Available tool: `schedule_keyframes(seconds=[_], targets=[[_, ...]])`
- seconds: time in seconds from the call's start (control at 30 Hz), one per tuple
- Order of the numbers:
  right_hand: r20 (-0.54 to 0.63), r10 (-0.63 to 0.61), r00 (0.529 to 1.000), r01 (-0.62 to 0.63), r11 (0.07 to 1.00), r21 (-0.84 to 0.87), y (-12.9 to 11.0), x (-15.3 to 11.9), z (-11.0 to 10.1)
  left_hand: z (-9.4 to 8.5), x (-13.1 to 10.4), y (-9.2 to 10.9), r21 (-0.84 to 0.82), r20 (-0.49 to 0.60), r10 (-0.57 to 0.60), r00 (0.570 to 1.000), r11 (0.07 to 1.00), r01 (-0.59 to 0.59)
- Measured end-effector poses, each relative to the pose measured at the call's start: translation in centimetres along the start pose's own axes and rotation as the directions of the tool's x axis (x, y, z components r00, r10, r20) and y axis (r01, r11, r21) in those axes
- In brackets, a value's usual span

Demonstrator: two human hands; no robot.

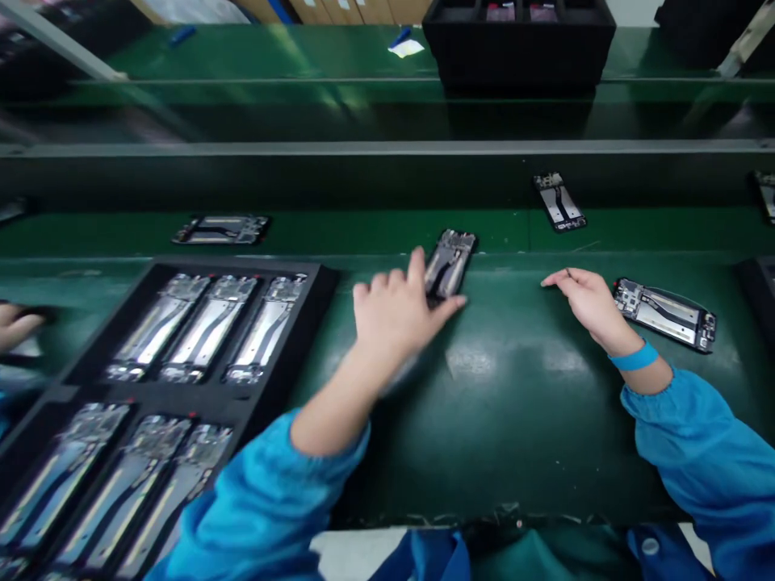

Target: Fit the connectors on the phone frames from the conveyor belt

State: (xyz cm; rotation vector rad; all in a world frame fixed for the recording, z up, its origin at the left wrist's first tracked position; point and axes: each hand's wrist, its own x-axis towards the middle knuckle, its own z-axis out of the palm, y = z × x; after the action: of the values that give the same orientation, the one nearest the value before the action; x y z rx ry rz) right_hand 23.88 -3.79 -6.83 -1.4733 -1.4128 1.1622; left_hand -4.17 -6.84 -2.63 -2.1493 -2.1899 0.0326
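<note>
My left hand (391, 311) is at an opened phone (449, 262) with its circuit board and black ribbon cable showing. The thumb lies along the phone's lower end and the index finger along its left side, so the phone sits between them, tilted, over the step between bench and green strip. My right hand (584, 300), with a blue wrist band (634, 357), hovers above the bench with thumb and index finger pinched. A tiny dark spot shows at those fingertips, too small to name. Just right of that hand, another opened phone (666, 313) lies on the bench.
A black tray (312, 323) at left holds several opened phones in slots. Along the green strip (351, 234) lie more phones, one at left (223, 230), another at right (560, 202). A black box (521, 52) stands on the back shelf. Another person's hand (18, 325) shows at far left.
</note>
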Motion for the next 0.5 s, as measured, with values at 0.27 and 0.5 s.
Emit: schedule_keyframes(seconds=[0.27, 0.5], targets=[[0.098, -0.029, 0.995, 0.045, 0.985, -0.165, -0.3, -0.8, -1.1, 1.8, -4.7, 4.8, -0.339, -0.145, 0.656, 0.740, 0.670, -0.660], [0.225, 0.115, 0.967, 0.056, 0.770, -0.636, -2.1, -7.6, -4.2, 2.7, -7.0, 6.0, -0.440, -0.149, 0.499, 0.854, 0.740, -0.509]])
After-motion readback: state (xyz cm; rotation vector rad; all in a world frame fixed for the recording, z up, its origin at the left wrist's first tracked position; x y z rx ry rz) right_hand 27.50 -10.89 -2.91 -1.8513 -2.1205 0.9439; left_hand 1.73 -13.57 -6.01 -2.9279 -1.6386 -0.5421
